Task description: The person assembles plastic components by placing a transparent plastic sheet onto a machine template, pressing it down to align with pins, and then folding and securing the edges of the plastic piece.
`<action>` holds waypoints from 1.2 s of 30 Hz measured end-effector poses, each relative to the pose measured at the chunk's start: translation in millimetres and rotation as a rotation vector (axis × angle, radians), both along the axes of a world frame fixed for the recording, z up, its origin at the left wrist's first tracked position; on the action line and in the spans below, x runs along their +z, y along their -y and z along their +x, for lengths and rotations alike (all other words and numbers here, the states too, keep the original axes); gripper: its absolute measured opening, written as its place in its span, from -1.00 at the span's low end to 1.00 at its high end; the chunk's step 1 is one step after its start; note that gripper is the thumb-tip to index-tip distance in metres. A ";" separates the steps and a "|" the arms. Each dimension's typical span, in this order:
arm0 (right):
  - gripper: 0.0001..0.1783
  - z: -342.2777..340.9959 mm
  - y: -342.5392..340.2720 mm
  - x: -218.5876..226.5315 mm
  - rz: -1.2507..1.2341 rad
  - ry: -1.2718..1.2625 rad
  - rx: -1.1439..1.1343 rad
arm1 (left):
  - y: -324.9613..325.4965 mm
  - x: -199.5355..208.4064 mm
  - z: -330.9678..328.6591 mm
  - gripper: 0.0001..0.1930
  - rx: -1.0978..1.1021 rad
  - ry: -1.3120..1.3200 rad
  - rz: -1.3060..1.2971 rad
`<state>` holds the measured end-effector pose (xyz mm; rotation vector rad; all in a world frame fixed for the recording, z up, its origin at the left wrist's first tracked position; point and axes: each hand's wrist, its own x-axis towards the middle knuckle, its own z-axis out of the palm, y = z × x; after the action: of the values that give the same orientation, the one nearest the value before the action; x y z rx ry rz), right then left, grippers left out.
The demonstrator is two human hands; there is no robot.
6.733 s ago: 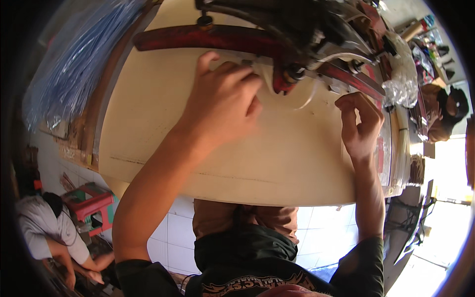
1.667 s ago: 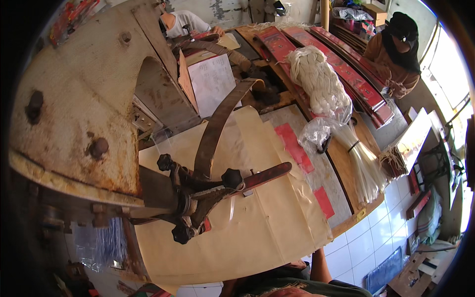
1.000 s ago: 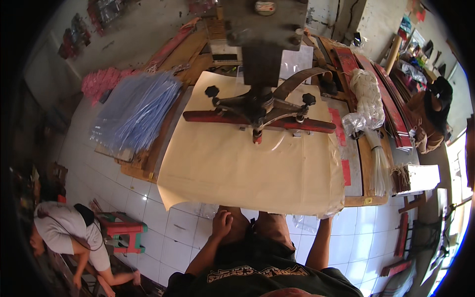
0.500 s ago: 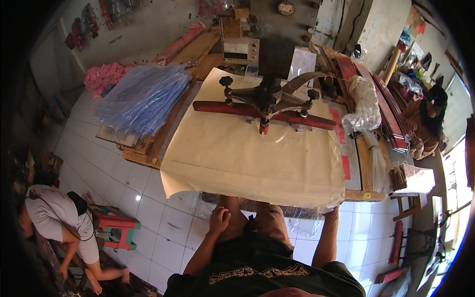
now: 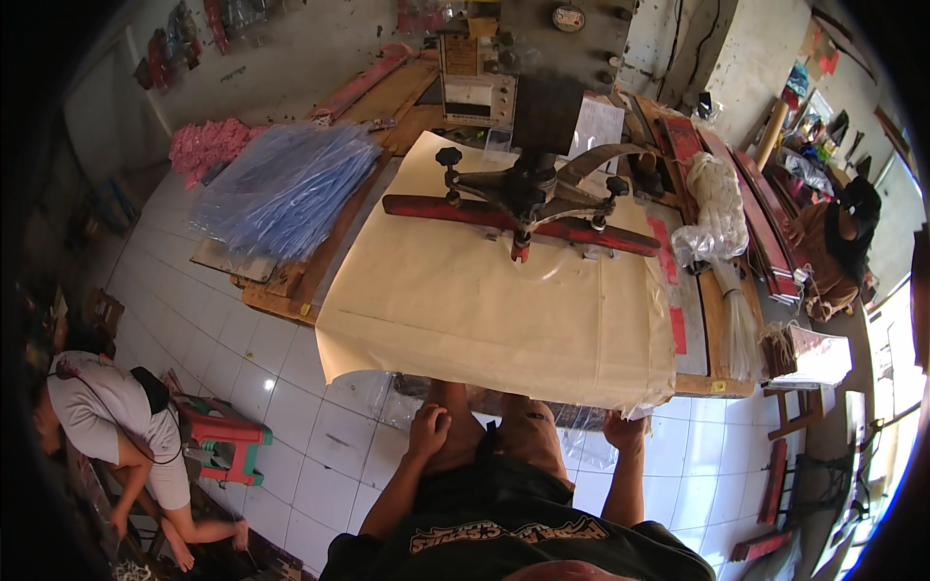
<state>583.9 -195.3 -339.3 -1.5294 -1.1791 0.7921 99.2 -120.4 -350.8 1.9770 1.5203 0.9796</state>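
Note:
My left hand (image 5: pixel 429 429) rests at my left thigh, its fingers curled in and nothing visible in them. My right hand (image 5: pixel 625 431) is just below the front right corner of a large tan paper sheet (image 5: pixel 465 320), beside clear plastic (image 5: pixel 591 426). Its fingers look closed; the sheet's edge partly covers them, and what they hold is unclear. The sheet lies over the front of the wooden worktable, its front edge hanging over. Above it stands a press head with a long dark-red bar (image 5: pixel 446 207) and black knobs (image 5: pixel 449 157).
A stack of bluish clear plastic sheets (image 5: pixel 291 194) and a pink heap (image 5: pixel 208 147) lie on the left. White cord (image 5: pixel 717 194) and dark-red boards (image 5: pixel 751 208) lie right. One person (image 5: pixel 126 416) bends near a red-green stool (image 5: pixel 228 436); another (image 5: pixel 833 242) is at far right.
My right hand has moved left and inward along the sheet's front edge. My left hand stays at my thigh. The view has shifted slightly.

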 end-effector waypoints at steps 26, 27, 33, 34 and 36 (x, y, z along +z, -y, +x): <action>-0.52 -80.8 139.6 -164.4 -0.963 -0.897 -0.629 | 4.4 2.1 -13.7 -0.79 -0.022 0.013 -0.019; -0.53 -83.9 138.1 -162.2 -0.979 -0.857 -0.617 | 4.2 2.1 -14.0 -0.79 -0.025 0.015 -0.022; -0.60 -93.2 132.5 -156.2 -0.991 -0.732 -0.571 | 4.0 1.2 -15.0 -0.78 -0.028 -0.001 -0.037; -0.61 -94.9 130.8 -157.5 -0.995 -0.734 -0.562 | 4.5 0.9 -16.1 -0.78 -0.023 -0.003 -0.041; -0.60 -92.9 128.1 -163.3 -1.006 -0.730 -0.551 | 4.6 0.8 -15.3 -0.77 -0.017 -0.002 -0.048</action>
<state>491.0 -323.4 -502.6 -1.9216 0.2707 1.4741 83.9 -125.0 -350.0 1.9550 1.5114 0.9267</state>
